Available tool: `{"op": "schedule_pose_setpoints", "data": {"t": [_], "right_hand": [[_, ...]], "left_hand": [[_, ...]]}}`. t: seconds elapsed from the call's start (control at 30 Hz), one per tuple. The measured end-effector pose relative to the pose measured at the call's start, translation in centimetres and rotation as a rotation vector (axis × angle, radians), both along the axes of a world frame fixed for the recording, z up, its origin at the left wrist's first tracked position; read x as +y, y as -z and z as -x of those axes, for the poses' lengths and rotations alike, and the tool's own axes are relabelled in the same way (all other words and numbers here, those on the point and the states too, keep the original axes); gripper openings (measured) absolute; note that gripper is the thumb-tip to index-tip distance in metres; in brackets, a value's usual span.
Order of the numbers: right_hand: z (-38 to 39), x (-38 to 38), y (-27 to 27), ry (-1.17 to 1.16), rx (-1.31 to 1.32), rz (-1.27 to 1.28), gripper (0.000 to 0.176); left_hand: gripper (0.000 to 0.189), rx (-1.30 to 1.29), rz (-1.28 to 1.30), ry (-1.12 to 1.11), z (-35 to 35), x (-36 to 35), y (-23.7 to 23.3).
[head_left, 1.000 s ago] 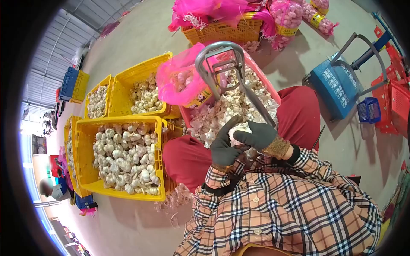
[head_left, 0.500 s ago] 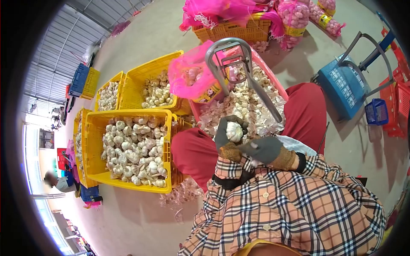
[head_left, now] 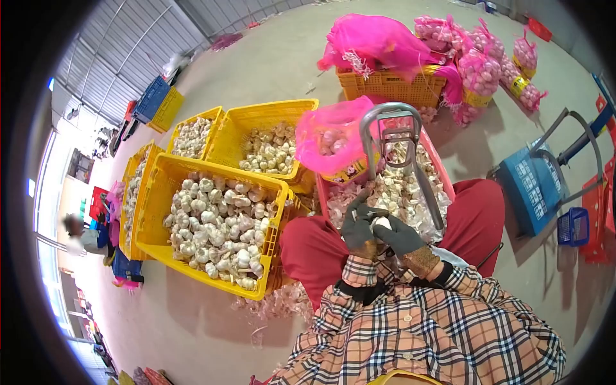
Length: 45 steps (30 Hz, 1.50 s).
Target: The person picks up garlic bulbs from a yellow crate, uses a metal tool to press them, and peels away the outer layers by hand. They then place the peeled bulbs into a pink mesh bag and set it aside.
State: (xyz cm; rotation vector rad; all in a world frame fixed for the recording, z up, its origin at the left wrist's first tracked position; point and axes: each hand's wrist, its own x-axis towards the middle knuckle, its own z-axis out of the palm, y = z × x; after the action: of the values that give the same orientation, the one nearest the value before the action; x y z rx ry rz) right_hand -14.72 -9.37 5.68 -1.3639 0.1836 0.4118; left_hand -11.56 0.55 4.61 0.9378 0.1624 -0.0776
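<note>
My left hand, in a dark glove, is closed round one side of a white garlic bulb. On its other side the gloved fingers of my right hand press against the same bulb, covering much of it. Both hands are over the near edge of a pink crate with garlic and loose skins in it. A grey metal frame rises above this crate. Beside it a pink mesh bag holds more bulbs. To the left, a large yellow crate is full of garlic bulbs.
Further yellow crates with garlic stand behind. At the back are an orange crate under pink mesh and several filled bags. A blue box and small blue basket stand right. A person is far left.
The view has shifted, so the crates appear further right and lower. My hands have come together round the bulb, which was more exposed in my left hand before.
</note>
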Motion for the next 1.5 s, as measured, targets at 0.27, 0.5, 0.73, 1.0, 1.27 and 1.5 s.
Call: {"op": "schedule_pose_setpoints", "data": {"t": [0.27, 0.5, 0.73, 1.0, 1.27, 1.5], "right_hand": [[-0.8, -1.1, -1.4, 0.169, 0.275, -0.621, 0.029], [-1.5, -2.5, -1.2, 0.114, 0.327, -0.179, 0.041], [-2.0, -3.5, 2.1, 0.065, -0.344, 0.282, 0.032], [-2.5, -2.4, 4.3, 0.221, -0.187, 0.125, 0.028], [-3.9, -3.5, 1.1, 0.209, -0.057, -0.359, 0.032], [-2.2, -3.2, -0.6, 0.054, -0.321, 0.334, 0.029]], "left_hand": [[0.033, -0.118, 0.459, 0.489, -3.4, 6.2, 3.4], [0.067, -0.405, -0.956, 0.464, -1.2, 4.1, -2.5], [0.056, -0.252, -0.583, 0.506, -0.5, 3.4, -1.1], [0.015, -0.159, -0.257, 0.129, 0.9, 0.9, -0.7], [0.030, -0.224, -1.272, 1.113, 1.5, 4.6, -2.3], [0.039, -0.397, -0.913, 0.169, 0.5, 3.3, -5.3]]}}
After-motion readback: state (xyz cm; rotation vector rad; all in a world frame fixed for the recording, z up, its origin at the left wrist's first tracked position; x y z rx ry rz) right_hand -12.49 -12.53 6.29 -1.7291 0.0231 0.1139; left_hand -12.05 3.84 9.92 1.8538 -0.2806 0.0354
